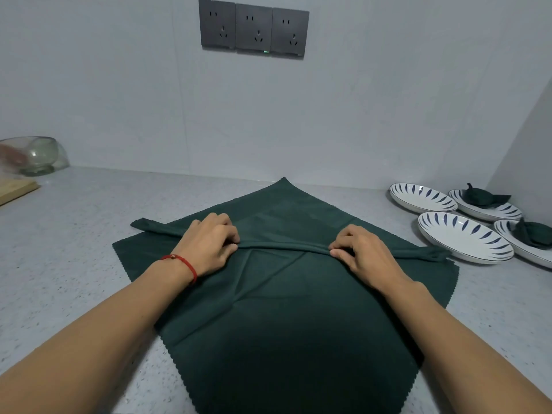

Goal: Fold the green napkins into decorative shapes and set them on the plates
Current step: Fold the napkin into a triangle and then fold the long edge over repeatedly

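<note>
A dark green napkin [277,309] lies as a diamond on the speckled countertop [74,264], its far corner pointing at the wall. A rolled band [283,248] runs left to right across it, pinched by the left hand [209,242] and right hand [360,253].

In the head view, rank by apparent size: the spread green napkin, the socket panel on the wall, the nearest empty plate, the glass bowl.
1. Spread green napkin
2. Socket panel
3. Nearest empty plate, close to the panel
4. Glass bowl, partly cut off
</note>
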### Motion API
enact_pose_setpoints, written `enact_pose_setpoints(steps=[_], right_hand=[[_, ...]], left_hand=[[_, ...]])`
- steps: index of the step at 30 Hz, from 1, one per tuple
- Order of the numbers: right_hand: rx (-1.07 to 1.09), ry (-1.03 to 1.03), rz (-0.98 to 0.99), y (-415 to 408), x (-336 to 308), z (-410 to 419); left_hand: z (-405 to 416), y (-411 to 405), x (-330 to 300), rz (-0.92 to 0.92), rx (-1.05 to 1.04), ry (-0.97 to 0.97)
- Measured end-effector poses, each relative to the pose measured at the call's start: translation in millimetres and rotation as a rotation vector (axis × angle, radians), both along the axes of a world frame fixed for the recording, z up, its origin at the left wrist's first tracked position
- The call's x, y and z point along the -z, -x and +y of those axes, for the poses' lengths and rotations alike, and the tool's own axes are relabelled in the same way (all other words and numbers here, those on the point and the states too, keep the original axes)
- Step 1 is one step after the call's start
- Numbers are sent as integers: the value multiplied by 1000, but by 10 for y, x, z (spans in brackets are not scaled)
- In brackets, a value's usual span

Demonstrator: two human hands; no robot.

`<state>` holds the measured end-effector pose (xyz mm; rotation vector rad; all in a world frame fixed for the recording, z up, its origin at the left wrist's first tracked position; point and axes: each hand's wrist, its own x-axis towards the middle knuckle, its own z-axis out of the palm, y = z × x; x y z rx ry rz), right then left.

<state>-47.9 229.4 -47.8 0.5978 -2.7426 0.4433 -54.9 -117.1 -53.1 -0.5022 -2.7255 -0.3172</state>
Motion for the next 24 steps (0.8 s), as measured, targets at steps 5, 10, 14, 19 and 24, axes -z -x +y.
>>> enact_pose_setpoints(steps=[5, 10, 14, 19, 24], right_hand=[[119, -12, -39, 103, -82, -96], [141, -100, 21, 98, -74, -151], [119, -145, 16, 56, -23, -147], [176, -44, -33, 189, -53, -159], [195, -110, 67, 249, -100, -220]], left_hand=[[94, 113, -54, -14, -89, 22], [128, 145, -31, -1, -100, -5], [37, 104, 28, 13, -57, -9], [81, 190, 5, 29, -91, 2], [173, 289, -87, -2, -172, 59]])
